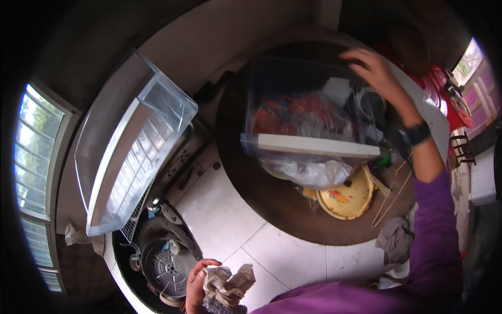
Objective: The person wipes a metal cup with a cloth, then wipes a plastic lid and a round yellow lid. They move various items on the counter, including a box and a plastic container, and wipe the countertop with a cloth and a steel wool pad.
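Note:
My left hand (196,284) grips a crumpled, dirty cloth (227,280) low in the view; a steel wool scourer (219,306) shows just below the cloth. With fingers apart, my right hand (372,72) reaches over the far right corner of a clear plastic drawer (313,142) with a white front strip; no object shows in its fingers. Red and clear plastic bags (302,117) are seen in or through that drawer, on a dark round board. A second clear drawer (162,94) stands tilted at the left, over a stove.
Near me on the board lie a yellow enamel lid (345,196), a clear plastic bag (313,174) and a wire hanger (392,188). A steamer pot (168,267) sits at lower left. A grey rag (396,239) lies by the tiled counter's right edge. Red basins (447,98) stand at right.

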Tool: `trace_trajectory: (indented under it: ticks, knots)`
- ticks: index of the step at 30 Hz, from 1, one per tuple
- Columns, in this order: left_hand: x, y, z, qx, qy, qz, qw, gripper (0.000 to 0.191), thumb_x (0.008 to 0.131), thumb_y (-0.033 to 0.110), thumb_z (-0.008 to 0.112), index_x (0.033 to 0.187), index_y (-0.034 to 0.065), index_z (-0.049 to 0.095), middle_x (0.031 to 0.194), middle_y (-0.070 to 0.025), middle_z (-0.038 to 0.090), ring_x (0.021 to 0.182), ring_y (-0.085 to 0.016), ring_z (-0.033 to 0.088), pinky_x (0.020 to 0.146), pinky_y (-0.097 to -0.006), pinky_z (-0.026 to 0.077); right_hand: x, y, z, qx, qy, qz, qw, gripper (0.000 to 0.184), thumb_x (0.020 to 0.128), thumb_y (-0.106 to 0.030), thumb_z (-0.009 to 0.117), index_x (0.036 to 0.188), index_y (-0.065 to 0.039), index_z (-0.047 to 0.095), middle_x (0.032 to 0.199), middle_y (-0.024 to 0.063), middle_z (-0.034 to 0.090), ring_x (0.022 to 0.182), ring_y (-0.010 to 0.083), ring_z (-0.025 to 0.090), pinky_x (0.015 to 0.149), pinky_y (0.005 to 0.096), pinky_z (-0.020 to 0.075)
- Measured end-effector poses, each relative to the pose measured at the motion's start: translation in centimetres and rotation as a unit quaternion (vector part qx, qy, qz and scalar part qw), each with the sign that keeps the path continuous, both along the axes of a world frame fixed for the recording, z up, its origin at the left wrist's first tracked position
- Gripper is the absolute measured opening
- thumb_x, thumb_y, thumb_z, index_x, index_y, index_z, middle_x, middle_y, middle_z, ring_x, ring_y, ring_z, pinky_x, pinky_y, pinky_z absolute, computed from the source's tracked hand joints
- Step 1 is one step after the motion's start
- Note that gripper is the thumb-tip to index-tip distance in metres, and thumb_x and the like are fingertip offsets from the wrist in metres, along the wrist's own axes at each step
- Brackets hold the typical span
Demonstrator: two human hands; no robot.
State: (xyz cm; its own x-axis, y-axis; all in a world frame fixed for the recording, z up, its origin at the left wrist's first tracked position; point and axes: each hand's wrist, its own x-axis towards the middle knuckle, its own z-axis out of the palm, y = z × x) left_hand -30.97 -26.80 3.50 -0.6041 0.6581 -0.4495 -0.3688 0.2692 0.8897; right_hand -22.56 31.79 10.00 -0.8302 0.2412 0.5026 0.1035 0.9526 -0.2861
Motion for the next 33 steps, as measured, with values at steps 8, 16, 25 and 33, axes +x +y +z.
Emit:
trace_trajectory:
  ticks: [8, 16, 25, 33]
  knots:
    - [-1.0, -1.5, -0.5, -0.078, -0.03, 0.113, 0.99, 0.032, 0.096, 0.022, 0.043, 0.115, -0.0016, 0.054, 0.11, -0.013, 0.058, 0.096, -0.02, 0.059, 0.086, -0.0313, 0.047, -35.5, -3.8, -7.4, 0.107, -0.146, 0.184, 0.966, 0.059, 0.071, -0.006, 0.064, 0.127, -0.022, 0.054, 0.127, 0.0073, 0.056, 0.118, 0.0297, 0.051, 0.095, 0.0435, 0.0442]
    - [-2.0, -4.0, -3.3, -0.11, -0.01, 0.154, 0.982, 0.044, 0.093, 0.037, 0.048, 0.112, -0.0024, 0.053, 0.095, -0.0115, 0.062, 0.085, -0.019, 0.062, 0.077, -0.0293, 0.05, -44.8, -8.9, -15.7, 0.218, -0.246, 0.115, 0.938, 0.058, 0.085, -0.009, 0.052, 0.138, -0.028, 0.041, 0.139, -0.0013, 0.044, 0.126, 0.0257, 0.044, 0.103, 0.043, 0.0384]
    - [-2.4, -3.8, -4.6, -0.063, -0.032, 0.172, 0.983, 0.046, 0.093, 0.039, 0.05, 0.112, -0.0018, 0.054, 0.1, -0.0113, 0.058, 0.088, -0.018, 0.06, 0.078, -0.0292, 0.049, -40.7, -12.2, -12.1, 0.042, -0.288, 0.12, 0.949, 0.038, 0.081, -0.014, 0.058, 0.119, -0.015, 0.053, 0.118, 0.0096, 0.057, 0.112, 0.0308, 0.054, 0.092, 0.0409, 0.0457]
    - [-2.3, -5.3, -3.3, -0.008, -0.047, 0.17, 0.984, 0.043, 0.093, 0.036, 0.051, 0.112, -0.0024, 0.054, 0.093, -0.0091, 0.062, 0.082, -0.016, 0.061, 0.073, -0.0271, 0.05, -37.1, -8.0, -7.2, 0.179, -0.247, 0.223, 0.926, 0.06, 0.067, 0.001, 0.065, 0.123, -0.017, 0.05, 0.116, 0.0123, 0.057, 0.109, 0.0325, 0.055, 0.086, 0.0417, 0.0465]
